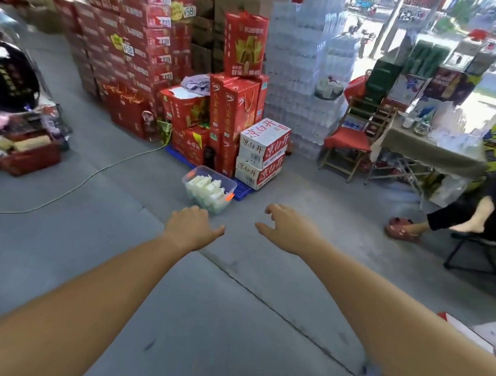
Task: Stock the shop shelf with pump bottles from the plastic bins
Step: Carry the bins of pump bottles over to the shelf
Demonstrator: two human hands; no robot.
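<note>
Both bare hands, left hand (191, 226) and right hand (288, 227), reach empty with loose fingers toward the clear plastic bin (190, 177) of white pump bottles (207, 188), just before it on the grey floor (114, 266).

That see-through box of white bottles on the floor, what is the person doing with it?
A person is reaching both bare arms out toward the clear plastic bin of white pump bottles, which sits on the grey floor beside stacked white and red cartons. The left hand and the right hand are both empty, with loose fingers, and neither touches the bin yet. No shelf is in sight.
</note>
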